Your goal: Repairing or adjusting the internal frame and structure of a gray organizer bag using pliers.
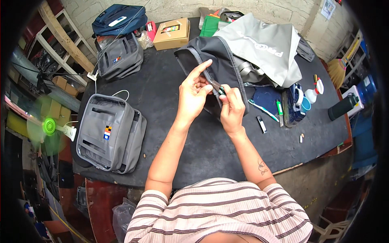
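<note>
A black fabric bag (216, 50) with grey-bound edges lies before me on the table, partly under my hands. My left hand (192, 96) has its index finger stretched along the bound edge. Its thumb and other fingers are closed on that edge. My right hand (232, 108) is closed around a small dark-handled tool (221, 90) with a metal tip, which looks like thread snips. The tip sits against the edge by my left thumb. My right fingers hide most of the handle.
Grey bags (97, 133) stand at the left, another grey bag (121, 58) behind them. A cardboard box (172, 34) and a large silver-grey bag (263, 44) are at the back. Rightward lie a toothbrush (263, 110), a green cutter (279, 107) and a dark bottle (342, 107). A fan (49, 126) spins at left.
</note>
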`<state>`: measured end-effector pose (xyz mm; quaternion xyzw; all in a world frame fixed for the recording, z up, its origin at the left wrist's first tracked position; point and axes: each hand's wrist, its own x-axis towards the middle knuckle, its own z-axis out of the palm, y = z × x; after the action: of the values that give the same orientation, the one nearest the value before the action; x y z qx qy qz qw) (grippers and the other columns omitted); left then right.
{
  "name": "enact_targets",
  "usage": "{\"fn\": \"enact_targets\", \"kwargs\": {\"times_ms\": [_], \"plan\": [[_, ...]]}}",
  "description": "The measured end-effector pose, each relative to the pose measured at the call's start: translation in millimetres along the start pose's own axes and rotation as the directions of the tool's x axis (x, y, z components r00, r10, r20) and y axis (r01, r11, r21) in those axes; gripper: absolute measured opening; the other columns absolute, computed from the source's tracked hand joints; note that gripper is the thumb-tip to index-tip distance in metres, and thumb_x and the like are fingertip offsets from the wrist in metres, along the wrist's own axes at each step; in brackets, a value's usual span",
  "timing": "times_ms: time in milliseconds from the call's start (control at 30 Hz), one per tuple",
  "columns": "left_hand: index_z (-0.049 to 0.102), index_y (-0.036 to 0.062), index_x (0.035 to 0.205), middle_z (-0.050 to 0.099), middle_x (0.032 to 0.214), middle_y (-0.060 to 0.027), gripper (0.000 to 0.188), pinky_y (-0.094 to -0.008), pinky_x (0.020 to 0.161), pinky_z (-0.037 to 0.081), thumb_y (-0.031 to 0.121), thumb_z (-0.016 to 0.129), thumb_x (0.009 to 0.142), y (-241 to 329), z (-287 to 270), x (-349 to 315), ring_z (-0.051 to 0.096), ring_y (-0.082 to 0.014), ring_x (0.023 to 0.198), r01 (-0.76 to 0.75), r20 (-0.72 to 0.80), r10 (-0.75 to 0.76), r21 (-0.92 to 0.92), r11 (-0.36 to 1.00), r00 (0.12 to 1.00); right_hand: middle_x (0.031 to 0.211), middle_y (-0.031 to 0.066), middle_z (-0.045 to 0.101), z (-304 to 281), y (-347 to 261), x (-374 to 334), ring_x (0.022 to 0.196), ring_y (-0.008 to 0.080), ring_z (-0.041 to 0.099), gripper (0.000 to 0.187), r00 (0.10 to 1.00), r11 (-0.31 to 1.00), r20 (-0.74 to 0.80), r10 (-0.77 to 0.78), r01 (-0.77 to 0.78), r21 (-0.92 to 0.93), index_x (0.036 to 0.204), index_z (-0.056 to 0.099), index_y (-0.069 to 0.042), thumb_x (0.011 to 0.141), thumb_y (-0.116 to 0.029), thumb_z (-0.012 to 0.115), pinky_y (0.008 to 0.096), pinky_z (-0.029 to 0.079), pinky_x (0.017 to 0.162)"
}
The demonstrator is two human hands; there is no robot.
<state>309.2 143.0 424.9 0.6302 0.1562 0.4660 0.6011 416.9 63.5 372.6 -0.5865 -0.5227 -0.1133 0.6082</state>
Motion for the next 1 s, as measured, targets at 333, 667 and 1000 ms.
{"fn": "enact_targets", "kwargs": {"times_ms": [333,667,1000], "plan": [[0.050,0.0054,0.140,0.065,0.089,-0.0059,0.062,-0.0239,0.074,0.054,-0.016,0.056,0.082,-1,-5,0,0.062,-0.0093,0.078,-0.010,0.010,0.010,0.000,1.000,1.000,0.081,0.0131,0.057,-1,0,1,0.067,0.0298,0.059,0.021,1.000,1.000,0.009,-0.006,0.006,0.026,0.110,0.063,-0.001,0.089,-0.001,0.060,0.0363,0.046,0.060],[0.049,0.0079,0.141,0.060,0.089,-0.0018,0.065,-0.0212,0.074,0.051,-0.016,0.056,0.082,-5,-5,2,0.057,-0.0056,0.077,-0.033,-0.041,0.031,-0.038,0.999,0.999,0.094,0.0082,0.056,-12,11,-18,0.084,0.0172,0.054,0.025,0.978,0.961,0.060,0.198,-0.206,0.185,0.119,0.059,0.004,0.099,-0.010,0.053,0.0267,0.044,0.075],[0.045,0.0072,0.144,0.061,0.094,-0.0031,0.068,-0.0208,0.077,0.050,-0.015,0.060,0.081,-7,-4,4,0.058,-0.0066,0.082,-0.042,-0.002,0.042,-0.102,0.994,0.999,0.087,0.0084,0.053,-10,6,-21,0.069,0.0182,0.055,0.029,0.988,0.983,0.070,0.139,-0.146,0.111,0.123,0.062,-0.004,0.094,-0.002,0.057,0.0290,0.046,0.062]]}}
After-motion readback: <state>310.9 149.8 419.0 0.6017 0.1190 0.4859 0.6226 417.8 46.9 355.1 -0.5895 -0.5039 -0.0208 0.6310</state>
